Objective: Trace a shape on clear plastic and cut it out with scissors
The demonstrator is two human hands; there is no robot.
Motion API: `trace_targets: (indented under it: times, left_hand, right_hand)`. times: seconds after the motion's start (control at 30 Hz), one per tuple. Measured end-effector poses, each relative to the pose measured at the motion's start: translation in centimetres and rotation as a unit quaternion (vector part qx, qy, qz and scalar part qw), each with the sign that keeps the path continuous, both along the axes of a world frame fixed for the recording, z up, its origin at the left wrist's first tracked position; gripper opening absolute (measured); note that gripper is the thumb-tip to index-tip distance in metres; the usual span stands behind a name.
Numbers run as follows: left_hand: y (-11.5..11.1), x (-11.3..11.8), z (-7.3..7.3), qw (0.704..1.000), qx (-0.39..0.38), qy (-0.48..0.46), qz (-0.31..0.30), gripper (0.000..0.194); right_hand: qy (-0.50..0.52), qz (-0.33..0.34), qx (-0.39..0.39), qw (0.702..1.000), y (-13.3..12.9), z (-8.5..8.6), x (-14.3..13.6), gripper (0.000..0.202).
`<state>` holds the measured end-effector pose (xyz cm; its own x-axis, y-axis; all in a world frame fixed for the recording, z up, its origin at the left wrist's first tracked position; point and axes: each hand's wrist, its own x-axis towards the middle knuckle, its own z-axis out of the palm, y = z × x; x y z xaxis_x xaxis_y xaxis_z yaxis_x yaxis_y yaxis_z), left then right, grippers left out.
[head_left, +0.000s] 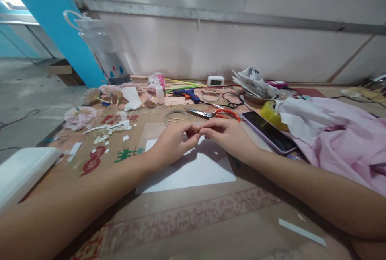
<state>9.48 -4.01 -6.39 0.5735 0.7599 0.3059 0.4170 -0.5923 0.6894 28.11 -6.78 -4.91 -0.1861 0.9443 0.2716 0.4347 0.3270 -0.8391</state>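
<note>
Over a white paper sheet (196,171) on the cardboard-covered table, my left hand (175,141) and my right hand (227,135) meet at their fingertips. Both are closed in a pinch, thumb against fingers. Whatever lies between the fingertips is too small to make out. Just behind them are orange-handled scissors (224,114), lying with the blades to the left, and a wire ring (176,118) with small thin sticks in it. A phone (268,131) in a purple case lies right of my right hand.
Paper scraps (108,131) and pleated flower shapes (81,116) lie left. Behind stand a glue bottle (159,93), a blue glue gun (188,94) and a white clock (216,81). Yellow tape (273,115) and pink cloth (337,135) are right; a plastic jug (105,50) is back left.
</note>
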Motion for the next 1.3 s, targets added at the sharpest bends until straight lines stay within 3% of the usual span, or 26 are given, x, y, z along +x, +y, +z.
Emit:
trace_targets:
  times: [0.1, 0.2, 0.3, 0.43, 0.57, 0.73, 0.87, 1.0, 1.13, 1.2, 1.3]
  left_hand:
    - [0.2, -0.1, 0.1, 0.999, 0.025, 0.032, -0.004, 0.015]
    - [0.3, -0.6, 1.0, 0.985, 0.105, 0.135, 0.005, 0.019]
    - [-0.4, -1.3, 2.4, 0.940, 0.187, 0.286, 0.009, 0.022]
    - [-2.1, -1.5, 3.5, 0.889, 0.211, 0.405, -0.027, 0.022]
    - [-2.8, -0.8, 3.3, 0.856, 0.245, 0.455, -0.033, 0.019]
    - [-2.1, -0.5, 2.7, 0.826, 0.278, 0.488, -0.035, 0.021]
    - [-1.4, -1.1, 2.3, 0.844, 0.286, 0.452, -0.021, 0.017]
    - [-0.8, -1.2, 2.3, 0.911, 0.297, 0.284, 0.035, 0.016]
    - [-0.7, -0.4, 2.0, 0.987, 0.107, 0.098, 0.062, 0.013]
    - [-0.7, -0.1, 1.4, 0.997, 0.025, 0.053, 0.043, 0.013]
    - [-0.5, 0.2, 0.4, 0.999, -0.038, 0.018, 0.033, 0.014]
  right_hand:
    - [-0.005, 0.003, 0.022, 1.000, 0.3, -0.5, 0.2, 0.010]
    - [-0.008, -0.012, 0.060, 0.998, 0.5, -0.6, 0.7, 0.012]
    - [-0.055, -0.019, 0.098, 0.993, 0.8, -0.8, 1.1, 0.011]
    - [-0.109, -0.010, 0.089, 0.990, 1.3, -1.6, 1.3, 0.010]
    - [-0.109, -0.004, 0.053, 0.993, 1.5, -2.1, 1.3, 0.010]
    - [-0.100, -0.003, 0.048, 0.994, 1.6, -2.4, 1.2, 0.009]
    - [-0.106, -0.007, 0.057, 0.993, 1.5, -2.2, 1.2, 0.009]
    - [-0.095, 0.003, 0.054, 0.994, 1.3, -1.9, 1.1, 0.009]
    - [-0.074, 0.030, 0.032, 0.996, 1.1, -1.7, 0.7, 0.009]
    - [-0.075, 0.037, 0.030, 0.996, 0.9, -1.6, 0.5, 0.012]
    - [-0.068, 0.033, 0.029, 0.997, 0.8, -1.5, 0.3, 0.014]
